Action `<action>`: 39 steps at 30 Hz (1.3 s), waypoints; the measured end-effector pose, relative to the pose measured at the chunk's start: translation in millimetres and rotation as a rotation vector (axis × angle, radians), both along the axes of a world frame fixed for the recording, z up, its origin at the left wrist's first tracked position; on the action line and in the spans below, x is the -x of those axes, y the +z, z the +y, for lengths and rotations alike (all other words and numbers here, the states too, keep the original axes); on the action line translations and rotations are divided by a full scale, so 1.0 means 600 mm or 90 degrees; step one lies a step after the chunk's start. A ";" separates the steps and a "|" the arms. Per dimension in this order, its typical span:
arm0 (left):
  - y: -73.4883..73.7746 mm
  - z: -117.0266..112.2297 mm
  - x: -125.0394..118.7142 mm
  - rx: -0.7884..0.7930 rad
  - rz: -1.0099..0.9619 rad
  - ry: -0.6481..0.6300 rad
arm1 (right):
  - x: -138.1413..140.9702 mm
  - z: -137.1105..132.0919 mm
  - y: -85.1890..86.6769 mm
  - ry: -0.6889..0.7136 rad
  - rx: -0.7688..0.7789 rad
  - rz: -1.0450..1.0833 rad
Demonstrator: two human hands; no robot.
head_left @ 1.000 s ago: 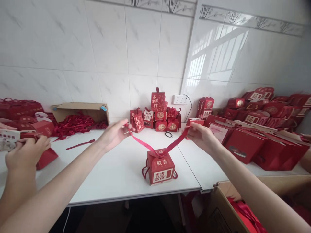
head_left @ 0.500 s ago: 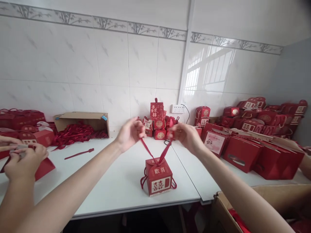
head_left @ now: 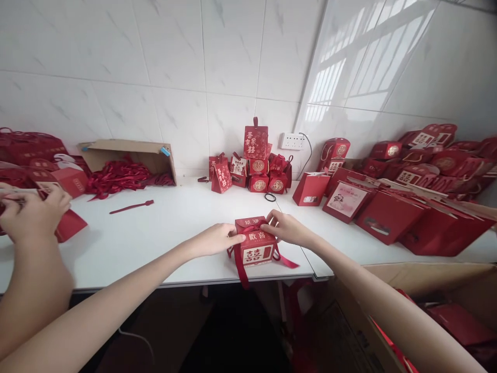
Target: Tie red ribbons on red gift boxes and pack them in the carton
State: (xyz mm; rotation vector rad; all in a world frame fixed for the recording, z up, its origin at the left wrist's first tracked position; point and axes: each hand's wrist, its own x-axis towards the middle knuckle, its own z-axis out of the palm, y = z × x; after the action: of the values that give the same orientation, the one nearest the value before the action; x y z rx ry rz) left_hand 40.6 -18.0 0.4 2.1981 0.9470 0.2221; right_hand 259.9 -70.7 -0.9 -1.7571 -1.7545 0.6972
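Note:
A small red gift box (head_left: 256,249) with gold characters stands near the front edge of the white table (head_left: 163,233). A red ribbon (head_left: 286,260) crosses its top, and its loose ends hang down the front and right side. My left hand (head_left: 217,239) and my right hand (head_left: 283,228) both rest on top of the box, fingers pinched together on the ribbon at its middle.
A co-worker's hands (head_left: 31,212) at the far left hold a red box. An open cardboard box of red ribbons (head_left: 124,168) lies at the back left. Several finished red boxes (head_left: 252,166) stand by the wall; red bags (head_left: 411,202) fill the right. A cardboard carton (head_left: 388,321) sits below right.
My hands held the ribbon ends spread wide, brought them together above the box, then came down onto its top. The ribbon ends now hang loose beside the box.

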 end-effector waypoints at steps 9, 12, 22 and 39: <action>0.005 0.029 0.027 0.314 -0.212 0.001 | 0.008 -0.026 -0.002 0.054 0.128 0.257; -0.001 0.033 0.024 0.442 -0.229 0.000 | 0.007 -0.028 -0.006 0.042 0.150 0.303; -0.030 0.030 0.016 0.473 -0.275 -0.010 | -0.002 -0.035 -0.002 0.030 0.167 0.371; -0.077 0.011 0.024 0.501 -0.369 0.054 | -0.031 -0.049 -0.041 0.067 0.250 0.448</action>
State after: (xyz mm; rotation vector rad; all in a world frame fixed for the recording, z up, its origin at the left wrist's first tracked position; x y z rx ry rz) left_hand 26.4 -11.1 -45.7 1.2662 0.6385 0.4146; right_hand 278.5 -100.1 -25.3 -1.3834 -1.2738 1.5657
